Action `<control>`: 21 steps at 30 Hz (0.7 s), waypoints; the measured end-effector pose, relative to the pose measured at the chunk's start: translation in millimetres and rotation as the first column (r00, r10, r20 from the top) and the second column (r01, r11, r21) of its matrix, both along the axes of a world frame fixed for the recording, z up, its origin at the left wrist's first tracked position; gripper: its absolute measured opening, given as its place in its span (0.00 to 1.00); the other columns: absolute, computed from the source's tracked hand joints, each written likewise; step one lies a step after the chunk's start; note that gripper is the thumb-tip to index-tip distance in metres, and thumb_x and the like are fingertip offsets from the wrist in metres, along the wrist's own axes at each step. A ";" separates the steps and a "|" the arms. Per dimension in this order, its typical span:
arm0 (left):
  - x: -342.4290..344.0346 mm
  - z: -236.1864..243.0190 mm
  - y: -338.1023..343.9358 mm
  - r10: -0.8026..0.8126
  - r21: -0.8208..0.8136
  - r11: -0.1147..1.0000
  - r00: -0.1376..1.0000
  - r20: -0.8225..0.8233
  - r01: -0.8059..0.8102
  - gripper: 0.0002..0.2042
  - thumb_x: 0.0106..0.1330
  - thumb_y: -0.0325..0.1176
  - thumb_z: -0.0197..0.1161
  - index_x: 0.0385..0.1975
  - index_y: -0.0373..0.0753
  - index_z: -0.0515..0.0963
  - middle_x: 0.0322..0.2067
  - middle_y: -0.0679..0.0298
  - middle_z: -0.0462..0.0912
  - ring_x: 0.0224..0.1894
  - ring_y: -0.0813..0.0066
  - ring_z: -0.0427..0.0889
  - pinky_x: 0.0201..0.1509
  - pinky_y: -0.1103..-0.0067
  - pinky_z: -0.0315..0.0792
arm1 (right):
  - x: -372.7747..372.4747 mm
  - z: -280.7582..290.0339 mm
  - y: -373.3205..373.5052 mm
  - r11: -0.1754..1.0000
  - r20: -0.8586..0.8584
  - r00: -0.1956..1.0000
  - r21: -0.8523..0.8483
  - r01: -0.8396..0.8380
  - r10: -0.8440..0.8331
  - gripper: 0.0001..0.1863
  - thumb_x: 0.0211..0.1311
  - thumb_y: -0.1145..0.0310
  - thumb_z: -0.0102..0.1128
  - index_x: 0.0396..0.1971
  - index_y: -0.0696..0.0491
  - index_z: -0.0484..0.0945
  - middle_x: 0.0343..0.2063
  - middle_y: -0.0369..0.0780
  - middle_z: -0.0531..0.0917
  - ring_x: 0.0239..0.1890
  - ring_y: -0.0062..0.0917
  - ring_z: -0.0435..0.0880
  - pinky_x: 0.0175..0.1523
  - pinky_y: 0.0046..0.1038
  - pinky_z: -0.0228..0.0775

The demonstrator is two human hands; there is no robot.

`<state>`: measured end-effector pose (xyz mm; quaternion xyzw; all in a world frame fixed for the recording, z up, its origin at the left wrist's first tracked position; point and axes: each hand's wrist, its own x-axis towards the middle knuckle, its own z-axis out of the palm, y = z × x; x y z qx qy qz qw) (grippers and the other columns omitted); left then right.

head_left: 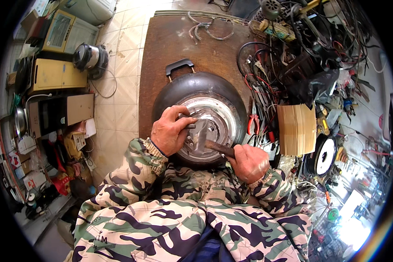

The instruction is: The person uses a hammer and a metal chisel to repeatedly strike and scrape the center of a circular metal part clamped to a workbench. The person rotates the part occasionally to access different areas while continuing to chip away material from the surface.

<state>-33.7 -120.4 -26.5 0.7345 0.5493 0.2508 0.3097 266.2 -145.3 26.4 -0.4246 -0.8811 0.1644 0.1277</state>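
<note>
A black tyre with a silvery metal rim rests on the brown board in front of me, a black handle just behind it. My left hand is over the rim's left side, fingers closed on a short dark metal piece, perhaps a punch. My right hand grips the handle of a hammer at the lower right of the rim. The hammer's head is blurred beside my left fingertips, so whether it touches the metal piece is unclear.
The brown board holds bent tubing, tangled cables, red pliers and cardboard toward the right. A tiled floor runs along the left, with a steel-and-black appliance and yellow cabinets beyond.
</note>
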 end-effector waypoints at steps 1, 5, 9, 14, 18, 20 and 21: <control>1.8 -2.8 0.3 -0.007 0.008 1.000 1.000 0.012 0.007 0.24 0.51 0.15 0.67 0.50 0.41 0.88 0.53 0.56 0.81 0.54 0.55 0.84 0.55 0.67 0.83 | 1.0 -1.0 -10.6 0.996 -0.037 0.996 -0.037 0.082 -0.083 0.17 0.57 0.65 0.79 0.39 0.55 0.80 0.23 0.38 0.74 0.22 0.33 0.79 0.26 0.36 0.70; 2.3 -8.0 0.9 -0.011 0.043 0.999 1.000 0.025 0.010 0.24 0.50 0.15 0.67 0.50 0.41 0.89 0.52 0.56 0.82 0.55 0.54 0.84 0.57 0.67 0.82 | 0.4 -10.4 -64.2 0.929 -0.185 0.913 -0.145 0.340 -0.363 0.13 0.66 0.67 0.75 0.43 0.55 0.81 0.27 0.44 0.81 0.24 0.42 0.83 0.28 0.41 0.72; 1.1 -15.7 4.0 -0.044 0.070 0.997 0.997 0.060 0.039 0.24 0.50 0.15 0.67 0.50 0.41 0.89 0.51 0.56 0.82 0.55 0.54 0.84 0.57 0.67 0.82 | -13.9 -19.0 -110.3 0.790 -0.197 0.769 -0.240 0.564 -0.609 0.11 0.70 0.67 0.70 0.46 0.55 0.81 0.30 0.46 0.82 0.28 0.46 0.86 0.31 0.44 0.76; -6.5 -14.7 11.2 -0.118 0.072 0.991 0.987 0.113 0.110 0.23 0.55 0.16 0.68 0.52 0.41 0.88 0.51 0.55 0.82 0.55 0.53 0.84 0.58 0.67 0.81 | -31.2 -18.5 -131.6 0.811 -0.160 0.797 -0.191 0.554 -0.582 0.11 0.69 0.66 0.72 0.46 0.55 0.82 0.30 0.45 0.83 0.28 0.45 0.86 0.31 0.41 0.77; -12.9 -13.7 18.0 -0.079 -0.012 0.996 0.961 0.267 0.085 0.18 0.64 0.18 0.67 0.53 0.38 0.87 0.50 0.54 0.84 0.53 0.55 0.87 0.58 0.69 0.80 | -55.0 -15.4 -127.0 0.820 -0.270 0.779 -0.286 0.496 -0.565 0.12 0.71 0.66 0.71 0.47 0.55 0.83 0.31 0.46 0.85 0.29 0.45 0.86 0.33 0.41 0.78; -15.6 -22.5 20.7 -0.012 -0.002 1.000 0.950 0.311 0.013 0.14 0.65 0.21 0.68 0.51 0.35 0.87 0.47 0.53 0.86 0.50 0.58 0.88 0.57 0.71 0.80 | -65.2 -15.4 -126.8 0.758 -0.317 0.695 -0.377 0.532 -0.646 0.12 0.73 0.65 0.70 0.48 0.56 0.83 0.31 0.47 0.86 0.30 0.47 0.87 0.34 0.41 0.78; -17.4 -24.9 21.8 0.010 -0.024 1.000 0.953 0.304 -0.003 0.14 0.64 0.21 0.68 0.49 0.35 0.87 0.47 0.53 0.86 0.50 0.57 0.88 0.56 0.70 0.81 | -69.5 -16.1 -126.1 0.724 -0.335 0.649 -0.425 0.543 -0.683 0.13 0.74 0.64 0.69 0.49 0.57 0.82 0.31 0.48 0.87 0.30 0.47 0.87 0.35 0.40 0.79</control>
